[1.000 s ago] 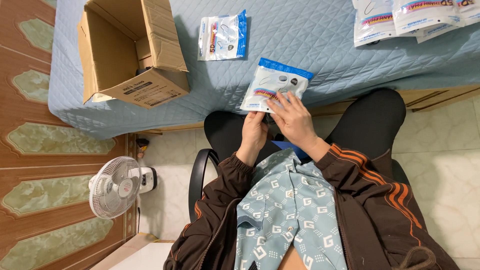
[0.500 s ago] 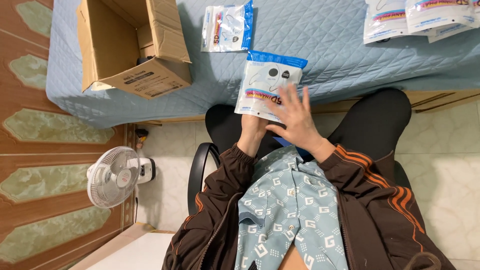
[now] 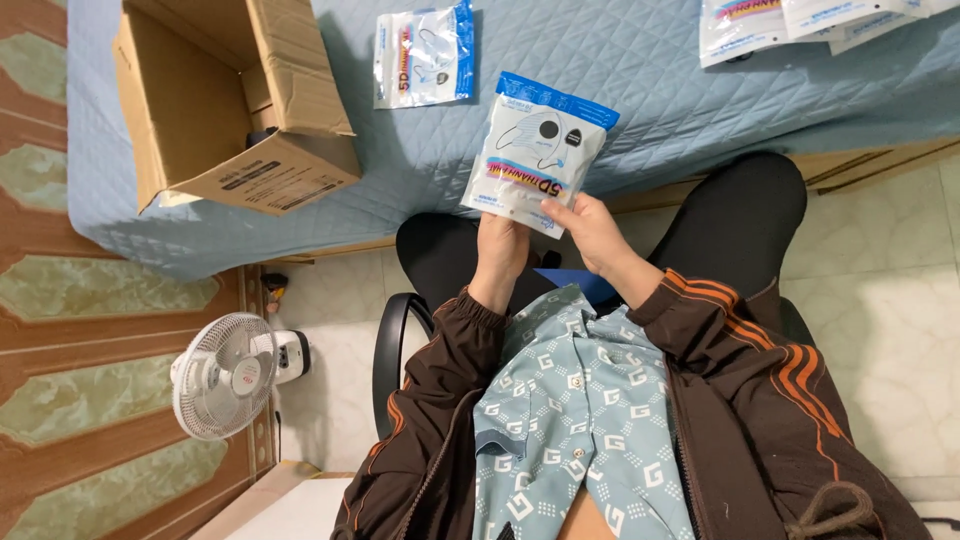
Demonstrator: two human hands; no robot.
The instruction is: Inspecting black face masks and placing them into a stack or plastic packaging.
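both hands on one flat pack of masks, white w/ blue top strip, held by its near edge above the near rim of the bed. left hand pinches the near-left corner, thumb on top. right hand clamps the near-right edge, fingers closed on it. hands close together, not touching as far as i can tell. pack tilted a bit, far end floating over the quilt, not resting on it.

risk, my read: grip is only at one edge, so the long free end could sag or swing; if either pinch slackens, the glossy film could slip and the pack drop into the gap betw. bed edge and knees, onto the tiled floor. contents prob. unharmed, but retrieval awkward from the chair.

surroundings: second similar pack lies flat on the bed, far-left of the held one, well apart. more packs stacked at far right, partly out of frame. open cardboard box on the bed at left, flaps up, opening side-on; inside mostly in shadow, can't tell what it holds. small white fan on the floor near left, by the wood panel wall. nothing betw. the held pack and the bed surface; the raised box flap is the only obstacle toward the left.
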